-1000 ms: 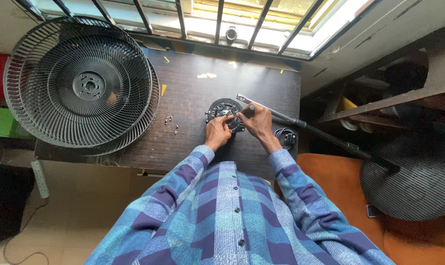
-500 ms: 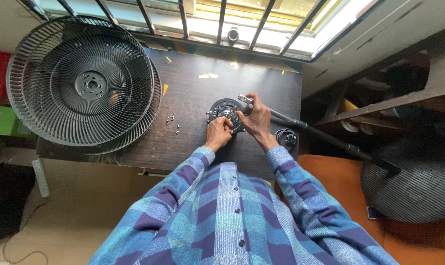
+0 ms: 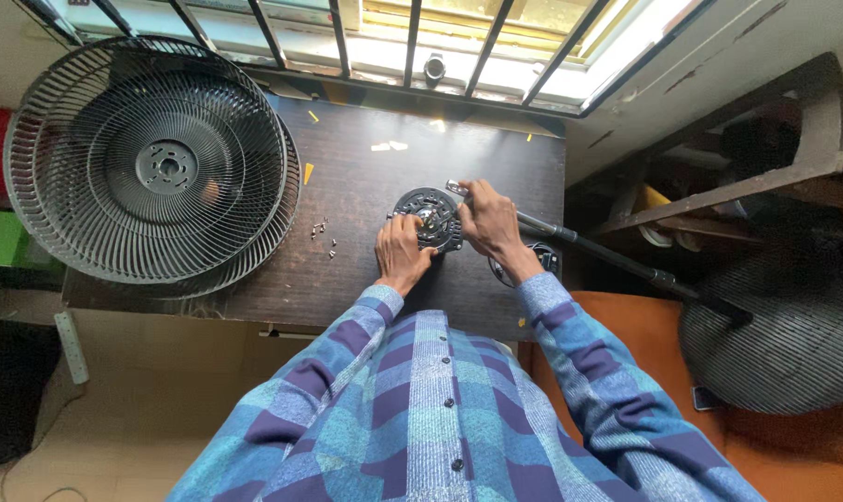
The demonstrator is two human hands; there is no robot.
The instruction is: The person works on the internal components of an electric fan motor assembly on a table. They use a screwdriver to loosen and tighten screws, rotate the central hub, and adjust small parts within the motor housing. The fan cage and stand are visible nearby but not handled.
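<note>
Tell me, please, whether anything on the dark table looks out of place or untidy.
A few things stand out. Small loose screws lie scattered on the dark wooden table, between the round black wire fan grilles and the round black fan motor that both hands grip. Yellowish scraps also litter the tabletop.

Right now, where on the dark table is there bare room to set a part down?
Free table: the strip between the fan motor and the window bars, and the near edge left of the left hand. Crowded: the fan grilles, the loose screws and around the right hand.
</note>
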